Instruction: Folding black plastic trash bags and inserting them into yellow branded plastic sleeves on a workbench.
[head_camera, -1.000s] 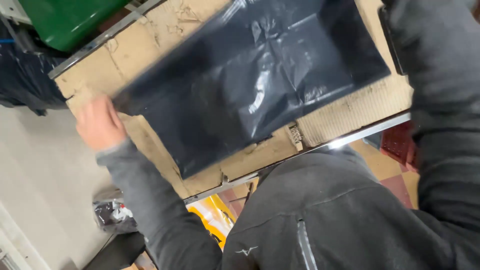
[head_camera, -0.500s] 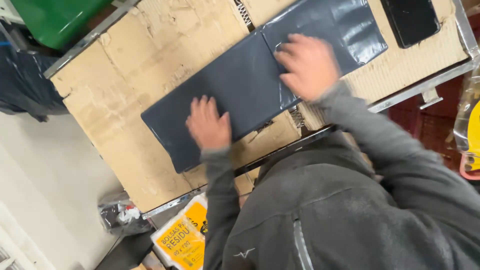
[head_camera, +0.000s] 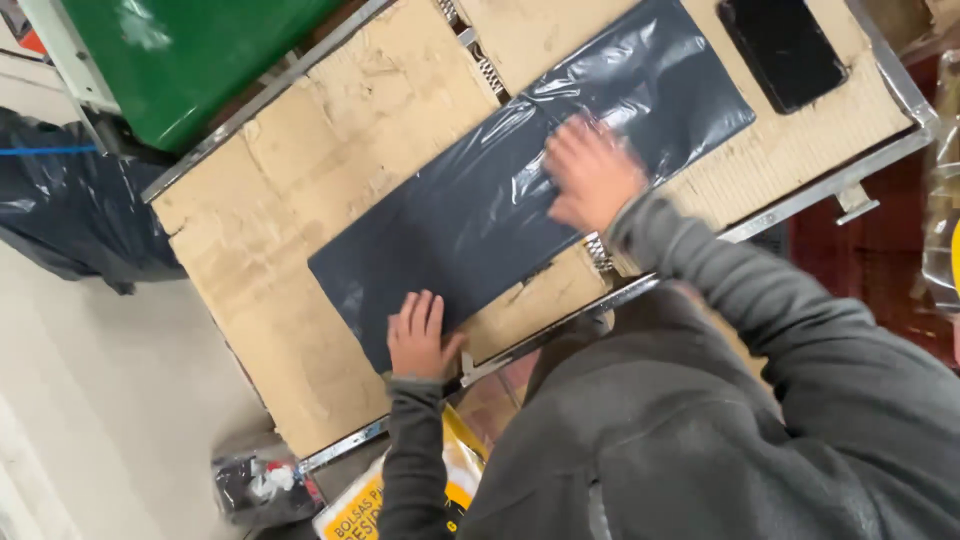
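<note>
A long black plastic bag (head_camera: 480, 210) lies folded into a flat strip on a cardboard-covered table (head_camera: 300, 180). My left hand (head_camera: 420, 335) rests flat with fingers together on the strip's near left end. Farther along, my right hand (head_camera: 590, 170) presses palm-down on its middle, blurred by motion. Neither hand grips anything; both lie spread on the plastic. Grey sleeves cover both arms.
A dark flat phone-like slab (head_camera: 785, 50) lies at the table's far right. A green bin (head_camera: 190, 50) stands at the upper left, beside a filled black bag (head_camera: 70, 200). A yellow package (head_camera: 370, 500) and a small bag (head_camera: 260, 485) sit on the floor.
The black bag, earlier held up wide, now lies folded narrow on the cardboard. My left hand slid toward the strip's left end and my right hand moved toward its middle.
</note>
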